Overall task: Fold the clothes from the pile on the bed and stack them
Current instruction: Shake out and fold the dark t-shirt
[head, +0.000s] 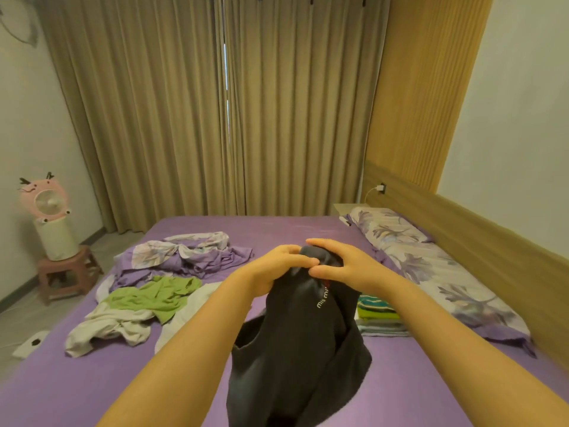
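Observation:
I hold a dark grey garment (295,349) with small white lettering up in front of me over the purple bed (92,380). My left hand (274,266) grips its top edge from the left, and my right hand (345,263) pinches the same bunched top from the right. The cloth hangs down crumpled toward the near edge. To the left lies the pile: a green garment (154,295) on top of white clothes (104,328). A stack of folded clothes (380,315), striped green on top, sits to the right behind the dark garment.
A crumpled purple floral sheet (184,254) lies at the far left of the bed. Floral pillows (431,266) line the wooden headboard on the right. A pink fan on a stool (55,229) stands on the floor at left. Curtains hang behind the bed.

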The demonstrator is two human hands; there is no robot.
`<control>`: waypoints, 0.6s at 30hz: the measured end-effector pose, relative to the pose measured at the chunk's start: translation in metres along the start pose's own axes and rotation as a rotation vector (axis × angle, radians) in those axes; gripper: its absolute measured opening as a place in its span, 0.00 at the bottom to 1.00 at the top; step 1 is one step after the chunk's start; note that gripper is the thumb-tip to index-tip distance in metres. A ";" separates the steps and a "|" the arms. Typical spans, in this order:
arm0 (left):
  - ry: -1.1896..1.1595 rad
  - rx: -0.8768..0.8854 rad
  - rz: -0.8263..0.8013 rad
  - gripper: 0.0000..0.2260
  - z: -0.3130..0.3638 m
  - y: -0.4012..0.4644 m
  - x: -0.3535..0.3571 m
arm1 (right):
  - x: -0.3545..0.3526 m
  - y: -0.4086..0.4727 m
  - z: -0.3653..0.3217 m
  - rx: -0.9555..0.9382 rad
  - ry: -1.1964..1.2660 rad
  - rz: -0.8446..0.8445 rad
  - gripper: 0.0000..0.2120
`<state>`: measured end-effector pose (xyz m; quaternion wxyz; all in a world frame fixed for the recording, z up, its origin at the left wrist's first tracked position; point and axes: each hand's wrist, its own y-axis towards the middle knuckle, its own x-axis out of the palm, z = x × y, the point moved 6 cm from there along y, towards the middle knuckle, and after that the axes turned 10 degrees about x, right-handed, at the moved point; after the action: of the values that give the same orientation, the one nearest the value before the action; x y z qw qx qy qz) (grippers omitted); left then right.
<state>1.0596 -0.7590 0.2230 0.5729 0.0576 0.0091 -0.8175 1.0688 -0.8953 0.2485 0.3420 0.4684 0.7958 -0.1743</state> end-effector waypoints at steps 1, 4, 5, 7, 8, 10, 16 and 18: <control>-0.007 -0.009 0.047 0.11 -0.004 0.004 0.004 | -0.005 0.002 0.006 -0.004 -0.032 0.020 0.20; -0.033 -0.025 0.083 0.14 -0.019 0.005 0.016 | -0.015 0.007 0.020 -0.010 -0.082 0.064 0.06; -0.019 -0.036 0.047 0.16 -0.026 0.002 0.021 | -0.019 0.008 0.024 -0.022 -0.066 0.067 0.04; 0.097 -0.094 -0.030 0.17 -0.050 -0.008 0.027 | -0.029 0.010 0.035 -0.035 0.056 0.083 0.03; 0.181 -0.152 -0.038 0.18 -0.067 -0.012 0.026 | -0.036 0.011 0.042 -0.030 0.153 0.095 0.03; 0.340 -0.256 -0.032 0.18 -0.100 -0.020 0.022 | -0.052 0.011 0.053 -0.017 0.336 0.131 0.02; 0.218 -0.208 0.261 0.05 -0.114 -0.008 -0.006 | -0.078 0.023 0.087 0.015 0.300 0.139 0.04; 0.201 -0.153 0.287 0.04 -0.100 0.005 -0.016 | -0.077 0.027 0.094 0.048 0.157 0.133 0.08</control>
<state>1.0784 -0.7373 0.1260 0.6824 0.0959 0.1199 -0.7146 1.1533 -0.9867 0.2378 0.2780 0.5406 0.7828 -0.1330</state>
